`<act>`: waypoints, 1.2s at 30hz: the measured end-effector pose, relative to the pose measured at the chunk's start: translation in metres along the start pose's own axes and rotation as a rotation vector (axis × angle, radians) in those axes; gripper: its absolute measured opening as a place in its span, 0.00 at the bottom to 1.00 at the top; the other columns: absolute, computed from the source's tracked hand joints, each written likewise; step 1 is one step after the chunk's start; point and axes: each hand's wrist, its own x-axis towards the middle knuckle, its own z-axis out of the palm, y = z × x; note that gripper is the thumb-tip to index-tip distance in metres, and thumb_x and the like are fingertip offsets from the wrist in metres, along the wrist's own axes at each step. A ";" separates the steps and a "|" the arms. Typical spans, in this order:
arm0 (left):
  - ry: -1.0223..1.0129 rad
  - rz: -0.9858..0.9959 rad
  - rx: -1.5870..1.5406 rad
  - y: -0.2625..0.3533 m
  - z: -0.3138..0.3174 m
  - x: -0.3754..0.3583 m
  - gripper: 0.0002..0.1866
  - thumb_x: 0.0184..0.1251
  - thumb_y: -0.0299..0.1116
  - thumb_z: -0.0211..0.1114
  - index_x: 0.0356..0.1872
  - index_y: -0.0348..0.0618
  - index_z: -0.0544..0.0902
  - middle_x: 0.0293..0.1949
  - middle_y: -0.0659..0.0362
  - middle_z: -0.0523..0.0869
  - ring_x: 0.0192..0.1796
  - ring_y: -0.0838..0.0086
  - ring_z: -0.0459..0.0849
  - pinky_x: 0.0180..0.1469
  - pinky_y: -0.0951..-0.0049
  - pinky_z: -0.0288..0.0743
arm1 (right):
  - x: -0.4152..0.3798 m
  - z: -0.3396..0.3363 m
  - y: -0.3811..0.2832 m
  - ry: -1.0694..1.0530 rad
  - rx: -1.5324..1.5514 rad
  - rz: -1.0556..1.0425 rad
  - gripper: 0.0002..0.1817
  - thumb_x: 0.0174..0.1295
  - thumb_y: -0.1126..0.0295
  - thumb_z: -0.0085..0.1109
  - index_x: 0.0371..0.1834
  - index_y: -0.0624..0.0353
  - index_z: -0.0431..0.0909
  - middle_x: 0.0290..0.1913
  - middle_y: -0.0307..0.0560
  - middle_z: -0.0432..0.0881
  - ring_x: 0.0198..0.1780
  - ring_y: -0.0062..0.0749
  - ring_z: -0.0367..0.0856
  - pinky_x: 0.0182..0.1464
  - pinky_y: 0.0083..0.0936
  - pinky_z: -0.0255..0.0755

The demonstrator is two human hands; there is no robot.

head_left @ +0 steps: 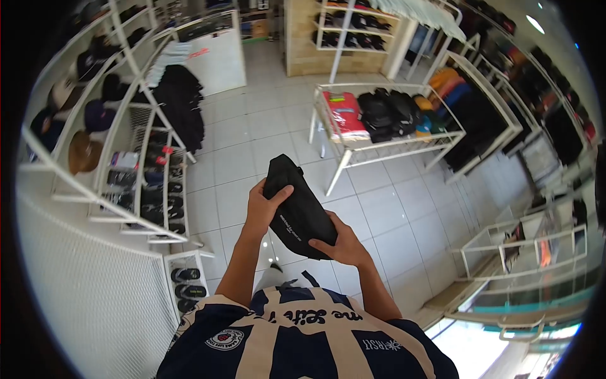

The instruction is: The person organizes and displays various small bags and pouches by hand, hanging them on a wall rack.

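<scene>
A black waist bag [302,211], long with angled ends, is held up in front of my chest, tilted from upper left to lower right. Small white lettering runs along its lower left side. My left hand [265,205] grips its left edge near the upper end, thumb on the front face. Around the lower right end my right hand [343,243] is closed, its thumb also pressed on the front. Most fingers of both hands are hidden behind the bag. A dark strap end [310,278] hangs below it, above my striped shirt.
White shelves with caps [85,151] and sandals [188,292] stand at left. A white-framed table [372,150] ahead holds folded shirts [344,115] and black bags [385,112]. Clothes racks [470,120] line the right, with a low white rack [524,249] nearer. The floor [243,145] is tiled.
</scene>
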 end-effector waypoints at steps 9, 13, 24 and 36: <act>-0.276 -0.150 -0.051 -0.062 0.108 0.136 0.22 0.59 0.37 0.79 0.50 0.34 0.85 0.42 0.57 0.89 0.42 0.74 0.87 0.49 0.73 0.80 | 0.026 -0.093 0.052 0.202 0.101 0.231 0.34 0.66 0.66 0.68 0.73 0.62 0.66 0.54 0.56 0.84 0.51 0.35 0.86 0.53 0.31 0.80; -0.330 -0.196 -0.055 -0.076 0.150 0.211 0.22 0.59 0.37 0.79 0.50 0.34 0.85 0.42 0.57 0.89 0.42 0.74 0.86 0.49 0.74 0.79 | 0.075 -0.136 0.074 0.309 0.001 0.306 0.33 0.67 0.64 0.67 0.73 0.61 0.66 0.52 0.54 0.85 0.50 0.33 0.86 0.53 0.31 0.80; -0.416 -0.267 -0.054 -0.097 0.241 0.361 0.36 0.70 0.52 0.69 0.64 0.30 0.73 0.56 0.50 0.83 0.55 0.70 0.82 0.59 0.73 0.75 | 0.195 -0.234 0.110 0.697 0.061 0.303 0.28 0.65 0.63 0.70 0.64 0.67 0.75 0.46 0.56 0.87 0.47 0.32 0.85 0.54 0.30 0.78; -0.731 -0.278 0.206 -0.184 0.375 0.426 0.33 0.73 0.36 0.68 0.72 0.35 0.65 0.47 0.51 0.87 0.48 0.72 0.86 0.50 0.75 0.77 | 0.241 -0.396 0.239 0.913 0.272 0.342 0.25 0.63 0.65 0.70 0.60 0.69 0.79 0.46 0.51 0.87 0.47 0.30 0.83 0.53 0.27 0.76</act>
